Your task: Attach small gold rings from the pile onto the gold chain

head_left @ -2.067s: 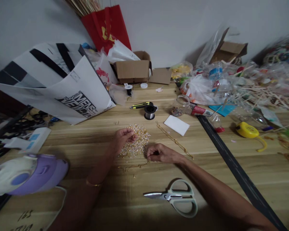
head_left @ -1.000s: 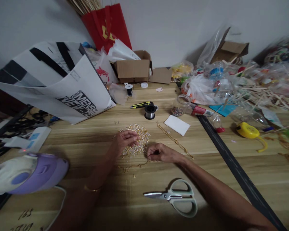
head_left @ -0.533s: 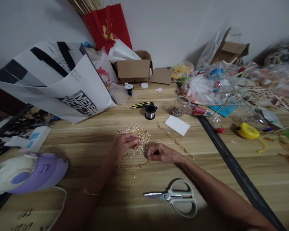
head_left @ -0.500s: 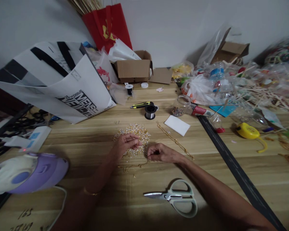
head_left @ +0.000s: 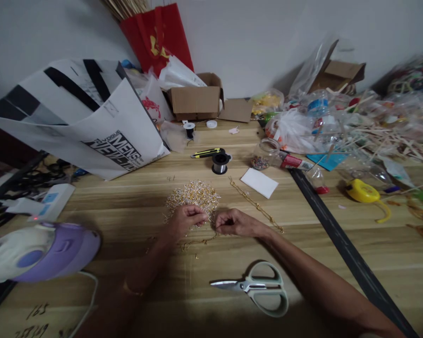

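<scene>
A heap of small gold and clear beaded charms point(head_left: 193, 193) lies on the wooden table. At its near edge, my left hand point(head_left: 187, 220) has its thumb and fingers pinched together; whatever is between them is too small to make out. My right hand point(head_left: 236, 223) is closed just to the right, fingers curled, with the fingertips at the end of a thin gold chain point(head_left: 200, 241). That chain trails left along the table, partly hidden by my left hand. Another gold chain with beads point(head_left: 255, 204) lies beyond my right hand.
Open-handled scissors point(head_left: 261, 286) lie nearest me. Behind the heap are a wire spool point(head_left: 220, 164), a utility knife point(head_left: 207, 153), a white card point(head_left: 260, 183) and a bead jar point(head_left: 264, 155). A purple glue-gun-like appliance point(head_left: 56, 253) stands left; a tape measure point(head_left: 362, 191) sits right.
My left hand has come down from over the heap towards me, and its fingers have closed into a pinch near my right hand. My right hand has hardly moved.
</scene>
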The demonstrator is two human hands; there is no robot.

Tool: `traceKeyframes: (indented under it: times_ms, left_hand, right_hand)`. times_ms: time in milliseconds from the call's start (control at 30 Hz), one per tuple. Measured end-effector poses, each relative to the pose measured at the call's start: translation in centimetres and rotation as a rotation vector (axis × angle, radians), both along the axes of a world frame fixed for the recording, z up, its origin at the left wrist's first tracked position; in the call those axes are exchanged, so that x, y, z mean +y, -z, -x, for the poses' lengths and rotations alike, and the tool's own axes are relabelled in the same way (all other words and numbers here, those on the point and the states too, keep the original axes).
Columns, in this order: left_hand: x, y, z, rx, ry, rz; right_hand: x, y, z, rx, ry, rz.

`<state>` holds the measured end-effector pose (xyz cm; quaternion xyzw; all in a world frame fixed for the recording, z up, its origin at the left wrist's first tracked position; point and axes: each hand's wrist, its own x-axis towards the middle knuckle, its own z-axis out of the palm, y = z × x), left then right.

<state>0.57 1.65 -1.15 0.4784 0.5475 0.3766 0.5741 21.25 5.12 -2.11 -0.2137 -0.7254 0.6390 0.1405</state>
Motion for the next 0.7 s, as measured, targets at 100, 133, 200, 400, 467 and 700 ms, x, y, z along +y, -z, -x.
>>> traceKeyframes:
  times_ms: [100, 133, 200, 400, 467, 700]
  left_hand:
    - [-0.24, 0.03, -0.01, 0.006, 0.026, -0.012]
    - [-0.31, -0.08, -0.02, 0.005, 0.027, -0.024]
    - [-0.44, -0.34, -0.06, 0.004, 0.020, -0.053]
    - [-0.57, -0.53, -0.01, 0.022, 0.015, -0.099]
    - [-0.58, -0.35, 0.07, 0.012, 0.005, -0.084]
    - [-0.61, 0.09, 0.10, -0.040, -0.047, -0.017]
  right_hand:
    - [-0.01, 0.10, -0.01, 0.004, -0.003, 0.007]
    - [-0.01, 0.11, -0.02, 0.006, -0.004, 0.009]
    - [0.00, 0.11, -0.03, 0.006, -0.001, 0.010]
    - [0.12, 0.36, -0.06, 0.007, -0.003, -0.003]
    - [0.15, 0.51, -0.07, 0.002, -0.004, 0.013]
    - [0.06, 0.00, 0.07, -0.002, 0.006, 0.025]
